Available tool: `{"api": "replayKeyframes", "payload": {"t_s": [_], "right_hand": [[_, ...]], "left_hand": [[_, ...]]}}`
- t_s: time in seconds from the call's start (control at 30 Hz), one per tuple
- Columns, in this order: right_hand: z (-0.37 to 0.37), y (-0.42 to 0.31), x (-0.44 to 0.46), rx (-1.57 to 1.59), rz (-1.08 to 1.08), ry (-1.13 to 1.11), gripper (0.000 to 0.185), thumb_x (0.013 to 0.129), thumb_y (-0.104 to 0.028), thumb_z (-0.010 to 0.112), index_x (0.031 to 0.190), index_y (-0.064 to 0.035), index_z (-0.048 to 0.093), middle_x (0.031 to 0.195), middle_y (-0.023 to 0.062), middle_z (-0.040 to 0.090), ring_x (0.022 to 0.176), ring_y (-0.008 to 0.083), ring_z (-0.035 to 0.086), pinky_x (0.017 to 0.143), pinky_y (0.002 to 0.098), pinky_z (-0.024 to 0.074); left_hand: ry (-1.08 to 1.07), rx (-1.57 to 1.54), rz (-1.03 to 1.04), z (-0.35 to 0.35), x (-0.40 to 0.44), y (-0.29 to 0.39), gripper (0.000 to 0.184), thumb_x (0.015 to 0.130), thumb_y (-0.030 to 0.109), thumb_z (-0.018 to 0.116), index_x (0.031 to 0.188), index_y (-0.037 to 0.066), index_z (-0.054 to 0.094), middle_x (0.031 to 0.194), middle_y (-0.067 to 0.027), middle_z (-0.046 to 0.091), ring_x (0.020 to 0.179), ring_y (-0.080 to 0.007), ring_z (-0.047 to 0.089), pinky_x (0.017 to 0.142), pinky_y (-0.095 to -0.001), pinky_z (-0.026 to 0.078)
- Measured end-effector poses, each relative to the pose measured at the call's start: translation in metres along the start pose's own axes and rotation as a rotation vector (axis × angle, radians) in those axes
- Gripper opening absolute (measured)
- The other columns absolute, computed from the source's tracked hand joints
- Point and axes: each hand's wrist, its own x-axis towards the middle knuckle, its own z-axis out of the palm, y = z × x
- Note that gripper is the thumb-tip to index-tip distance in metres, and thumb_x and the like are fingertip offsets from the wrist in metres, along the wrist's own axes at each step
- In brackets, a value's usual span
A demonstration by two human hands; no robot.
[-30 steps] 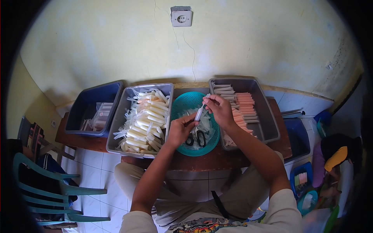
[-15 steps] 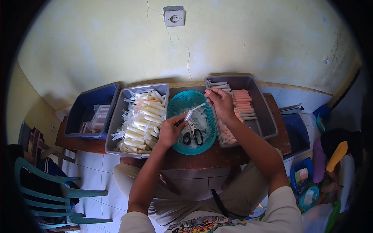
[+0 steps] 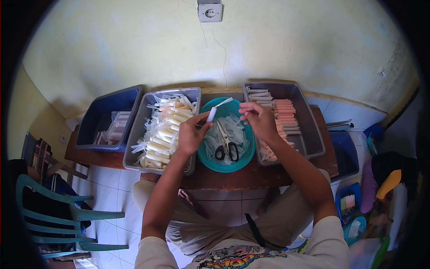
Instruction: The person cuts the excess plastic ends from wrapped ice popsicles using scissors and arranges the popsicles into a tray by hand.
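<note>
Tube point(image 3: 212, 114), pinched between thumb and fingers of your left hand point(image 3: 191, 134), leans over the basket point(image 3: 226, 167) at eleven o'clock, tail point(image 3: 225, 102) toward two. Your right hand point(image 3: 261, 122) is loosely curled beside it; whether its fingertips meet is hard to tell. Scissors point(image 3: 224, 136) lie below on scraps point(image 3: 240, 133). Rows point(image 3: 284, 112) at three look done; the heap point(image 3: 162, 139) at nine seems left.

Your tube point(image 3: 212, 114), frame centre: smooth plastic film. Scissors point(image 3: 225, 139) below it: shiny metal blades, plastic handles. Basket point(image 3: 224, 168): perforated plastic. Your table point(image 3: 260, 179), mid-frame: glossy wood. Wall point(image 3: 134, 45), upper frame: matt, cracked. Your trousers point(image 3: 291, 213), lower centre: matt cloth.
</note>
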Motion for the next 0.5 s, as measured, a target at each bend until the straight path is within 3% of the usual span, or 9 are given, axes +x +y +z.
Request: {"api": "replayKeyframes", "payload": {"t_s": [0.17,0.27,0.37,0.43,0.5], "right_hand": [[0.022,-0.002,-0.013,-0.124,-0.012,-0.073,0.032,0.096,0.002,0.060,0.127,0.0037,0.069,0.114,0.0188,0.078,0.096,0.0236,0.079,0.079,0.0347,0.0634],[0.036,0.000,-0.024,-0.381,-0.101,-0.132,0.037,0.095,0.000,0.067,0.131,0.0065,0.065,0.114,0.0199,0.076,0.101,0.0241,0.079,0.081,0.0349,0.0624],[0.053,0.008,-0.033,-0.516,-0.013,-0.155,0.043,0.091,-0.007,0.074,0.132,0.0065,0.065,0.115,0.0233,0.076,0.103,0.0316,0.078,0.087,0.0421,0.0620],[0.064,0.031,-0.038,-0.788,-0.045,-0.187,0.051,0.090,-0.017,0.078,0.133,0.0069,0.064,0.117,0.0264,0.074,0.105,0.0421,0.075,0.094,0.0500,0.0594],[0.074,0.045,-0.043,-0.858,0.054,-0.238,0.049,0.089,-0.017,0.076,0.129,0.0081,0.063,0.117,0.0295,0.072,0.107,0.0465,0.073,0.096,0.0528,0.0583]], "left_hand": [[0.081,-0.008,0.039,0.005,0.001,-0.012,0.040,0.090,0.009,0.085,0.128,0.004,0.076,0.101,-0.0156,0.081,0.087,-0.0210,0.079,0.079,-0.0343,0.061],[0.082,0.015,0.058,0.009,0.000,-0.018,0.039,0.091,0.009,0.085,0.129,0.004,0.076,0.102,-0.0148,0.081,0.088,-0.0197,0.078,0.079,-0.0338,0.061],[0.082,0.031,0.067,0.008,0.001,-0.017,0.039,0.091,0.009,0.085,0.129,0.005,0.076,0.103,-0.0137,0.081,0.089,-0.0183,0.078,0.079,-0.0333,0.061],[0.091,0.028,0.058,0.011,-0.001,-0.019,0.039,0.091,0.009,0.085,0.129,0.007,0.076,0.104,-0.0133,0.081,0.088,-0.0186,0.077,0.079,-0.0331,0.061],[0.097,0.008,0.090,0.013,-0.002,-0.021,0.040,0.090,0.009,0.085,0.129,0.009,0.077,0.104,-0.0125,0.080,0.087,-0.0195,0.076,0.078,-0.0333,0.061]]}}
